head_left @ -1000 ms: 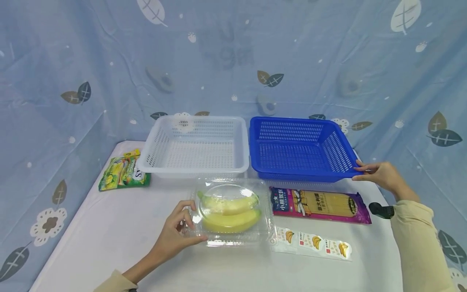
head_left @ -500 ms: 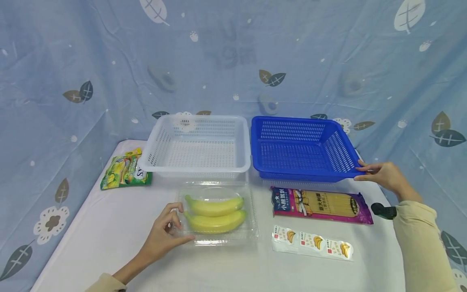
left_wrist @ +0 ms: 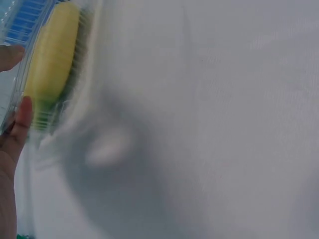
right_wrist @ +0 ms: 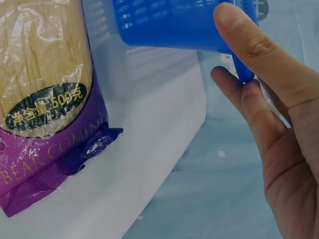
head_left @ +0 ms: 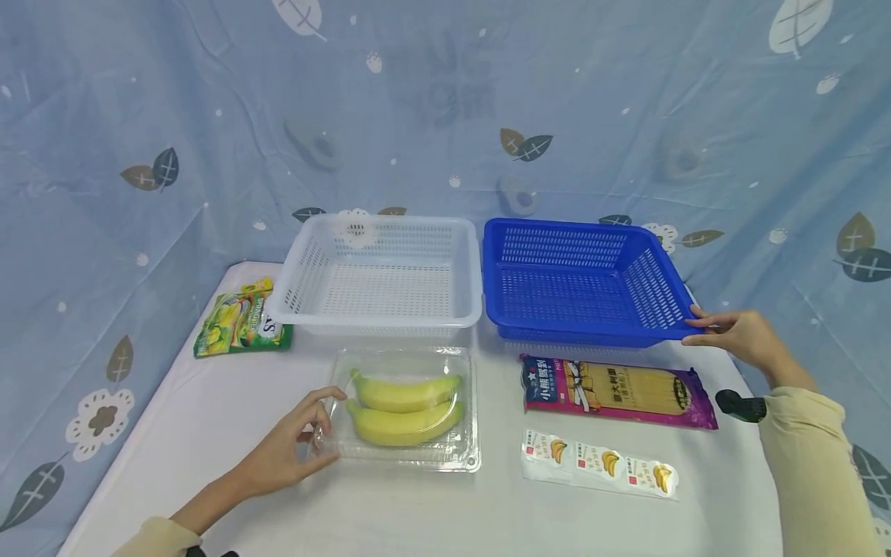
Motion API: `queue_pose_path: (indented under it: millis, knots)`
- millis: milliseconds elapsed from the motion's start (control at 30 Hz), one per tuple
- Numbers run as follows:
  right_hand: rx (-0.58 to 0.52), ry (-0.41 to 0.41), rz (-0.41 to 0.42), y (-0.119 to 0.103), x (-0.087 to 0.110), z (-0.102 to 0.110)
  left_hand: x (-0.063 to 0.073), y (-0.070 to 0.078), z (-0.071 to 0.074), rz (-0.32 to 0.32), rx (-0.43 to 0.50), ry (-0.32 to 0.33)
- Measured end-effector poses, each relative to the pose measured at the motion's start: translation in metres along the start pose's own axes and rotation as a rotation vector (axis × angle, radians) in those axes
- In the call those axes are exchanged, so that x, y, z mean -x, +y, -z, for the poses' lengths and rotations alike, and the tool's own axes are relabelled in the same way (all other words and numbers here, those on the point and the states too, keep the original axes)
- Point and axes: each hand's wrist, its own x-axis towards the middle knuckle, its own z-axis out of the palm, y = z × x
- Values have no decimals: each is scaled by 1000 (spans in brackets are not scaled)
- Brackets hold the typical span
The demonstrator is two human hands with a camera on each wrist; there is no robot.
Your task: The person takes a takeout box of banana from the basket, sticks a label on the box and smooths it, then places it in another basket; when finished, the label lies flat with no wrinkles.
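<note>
In the head view, a clear plastic clamshell box [head_left: 472,433] with two yellow bananas [head_left: 404,422] inside lies at mid-table. My left hand [head_left: 288,445] holds it by its left end, thumb at the near corner and fingers along the side. The left wrist view shows that hand [left_wrist: 15,134] beside the box, a banana [left_wrist: 56,52] visible through the plastic. At the right, my right hand [head_left: 741,336] pinches the near right corner of a blue slotted basket [head_left: 578,339]. In the right wrist view, thumb and fingers [right_wrist: 261,112] clasp the basket's rim [right_wrist: 243,67].
A white slotted basket [head_left: 376,321] stands left of the blue one. A green snack bag [head_left: 240,325] lies at the far left. A purple pasta packet [head_left: 619,391] and a strip of banana labels [head_left: 599,464] lie right of the box. Patterned blue cloth [head_left: 445,116] hangs behind.
My left hand and the box of bananas have moved left, away from the label strip, and the box now looks lower, on the table. The right hand keeps its hold on the blue basket.
</note>
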Motion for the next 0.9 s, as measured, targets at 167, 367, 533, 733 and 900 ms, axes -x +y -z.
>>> queue_pose_path:
  millis: [167, 367, 533, 733, 900]
  knots:
    - [8, -4, -17, -1, 1, 1, -2, -3, 7, -30, 2, 4]
    - [-6, -12, -32, -2, 1, 1, -5, -6, 11, -39, -4, 11]
    - [-17, -26, -30, -1, 1, 1, -8, -10, 15, -31, -22, 6]
    - [-24, -23, -29, 0, 1, 1, -13, -16, 20, -19, -36, 2]
    - [-30, -22, -30, -1, 1, 1, -17, -20, 22, -3, -45, -2]
